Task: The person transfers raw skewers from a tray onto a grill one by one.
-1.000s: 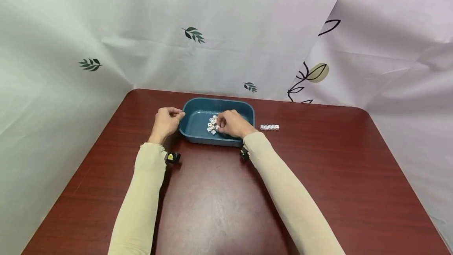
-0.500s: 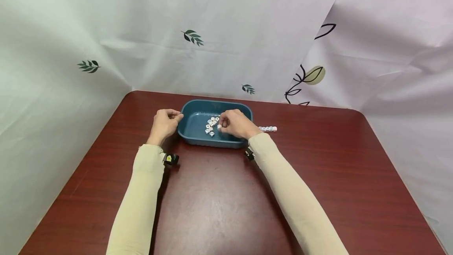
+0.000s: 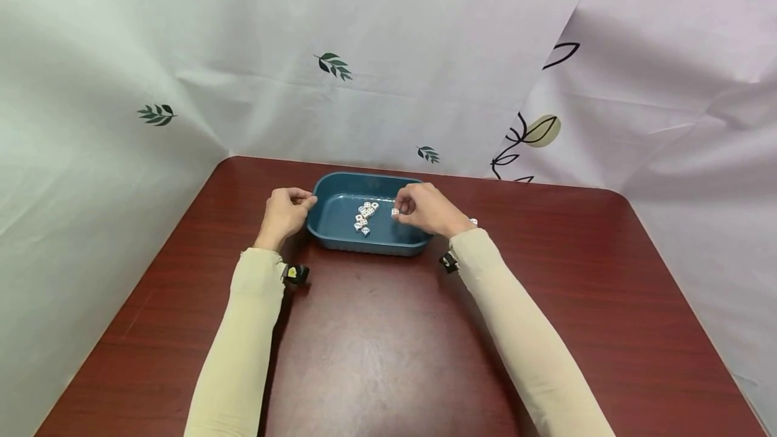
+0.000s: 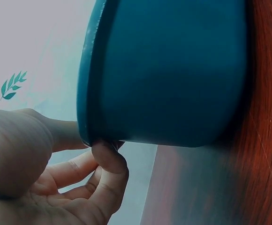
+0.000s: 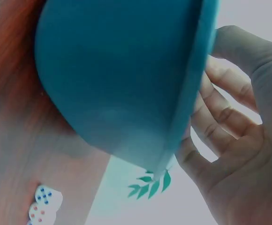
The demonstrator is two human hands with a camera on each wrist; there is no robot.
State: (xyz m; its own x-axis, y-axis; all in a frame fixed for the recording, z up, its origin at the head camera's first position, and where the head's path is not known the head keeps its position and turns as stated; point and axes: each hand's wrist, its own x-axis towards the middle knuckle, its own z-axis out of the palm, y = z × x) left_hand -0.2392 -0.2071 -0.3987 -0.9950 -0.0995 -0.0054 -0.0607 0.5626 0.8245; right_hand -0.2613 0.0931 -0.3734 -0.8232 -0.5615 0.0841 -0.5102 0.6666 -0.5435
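A blue plastic basin (image 3: 334, 238) with rounded corners stands on the table, several white dice (image 3: 364, 216) loosely heaped inside. My left hand (image 3: 282, 216) pinches the basin's left rim between thumb and fingers, as the left wrist view also shows. Over the right part of the basin, my right hand (image 3: 429, 210) holds one white die (image 3: 395, 212) at the fingertips. In the right wrist view the basin wall (image 5: 117, 70) hides those fingertips and the die. Dice with blue and red pips (image 5: 44, 206) sit on the table just right of the basin.
The brown wooden table (image 3: 370, 329) extends in front of the basin and to its right. A white curtain (image 3: 267, 100) with leaf prints hangs behind the table's back edge. Most of the dice row (image 3: 473, 222) right of the basin is covered by my right wrist.
My right hand has picked a die from the heap and moved it right, away from the other dice. The left hand stays on the rim.
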